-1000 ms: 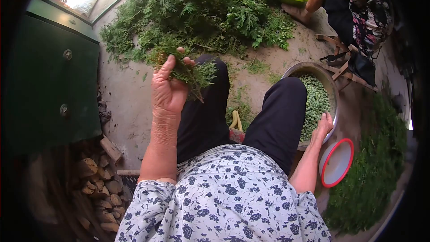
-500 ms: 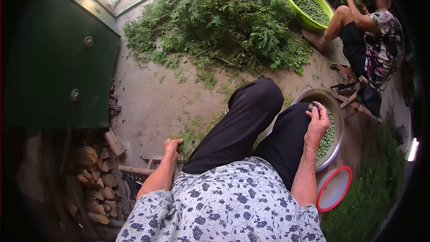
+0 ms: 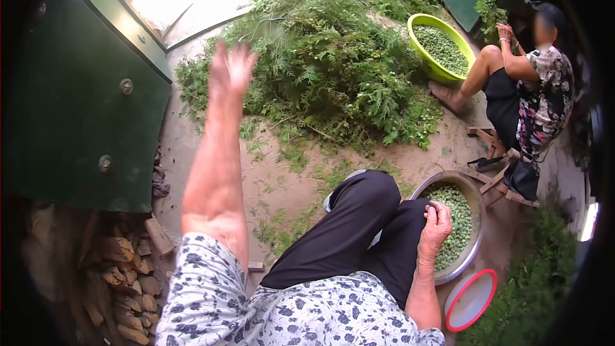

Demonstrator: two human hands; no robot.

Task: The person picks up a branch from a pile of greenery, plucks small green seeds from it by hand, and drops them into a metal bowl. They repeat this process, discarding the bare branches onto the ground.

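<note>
My left hand [image 3: 232, 70] is stretched forward with its fingers spread, blurred by motion, at the left side of a big heap of cut evergreen branches [image 3: 339, 70]. Nothing shows in it. My right hand [image 3: 435, 229] rests by my right knee, over the near side of a metal basin [image 3: 475, 243] holding many small green cones [image 3: 456, 218]. Its fingers are curled together, and whatever they may hold is hidden.
A red-rimmed white container [image 3: 471, 301] stands beside the basin. Another person [image 3: 544, 90] sits at right, holding a sprig near a yellow-green tub [image 3: 415, 38] of cones. Green doors [image 3: 83, 102] and stacked firewood [image 3: 128, 282] lie left; more greenery [image 3: 525, 275] lies right.
My left hand has risen from low beside my left leg and reached forward to the heap, its fingers spreading. My right hand stays curled by the basin. The view has tilted up.
</note>
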